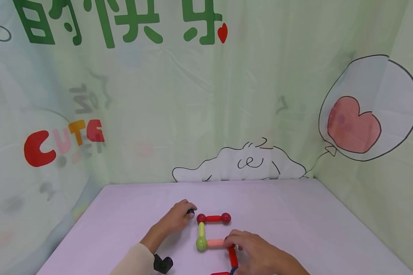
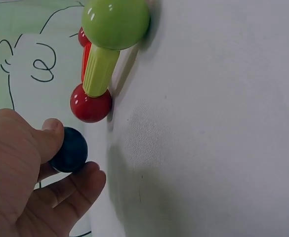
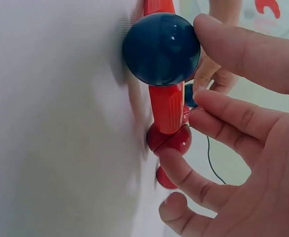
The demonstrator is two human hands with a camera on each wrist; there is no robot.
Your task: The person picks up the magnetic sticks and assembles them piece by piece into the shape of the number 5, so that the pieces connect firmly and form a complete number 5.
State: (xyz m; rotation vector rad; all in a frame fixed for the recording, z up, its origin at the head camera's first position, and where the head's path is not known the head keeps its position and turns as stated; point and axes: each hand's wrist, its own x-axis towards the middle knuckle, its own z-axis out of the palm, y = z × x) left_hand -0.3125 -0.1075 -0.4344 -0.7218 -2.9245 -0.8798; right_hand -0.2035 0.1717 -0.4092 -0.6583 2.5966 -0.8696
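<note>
My left hand (image 1: 176,217) pinches a dark blue ball (image 2: 71,150) between thumb and fingers, apart from and left of the rod-and-ball chain. At the chain's far end, a red rod (image 1: 213,219) joins two red balls (image 1: 226,218). A yellow-green rod (image 1: 201,230) leads nearer to a green ball (image 1: 201,243), then a pink rod (image 1: 215,243) runs right. My right hand (image 1: 258,254) rests along the near part: its thumb touches another dark blue ball (image 3: 161,49), and a fingertip lies at a red ball (image 3: 169,140). A red rod (image 3: 166,108) links those two.
The chain lies on a pale lilac tabletop (image 1: 141,198). Beside my left wrist is a black object (image 1: 163,264). A printed curtain (image 1: 192,107) hangs behind the table and along both sides. Another red rod (image 1: 221,273) is cut off at the bottom edge.
</note>
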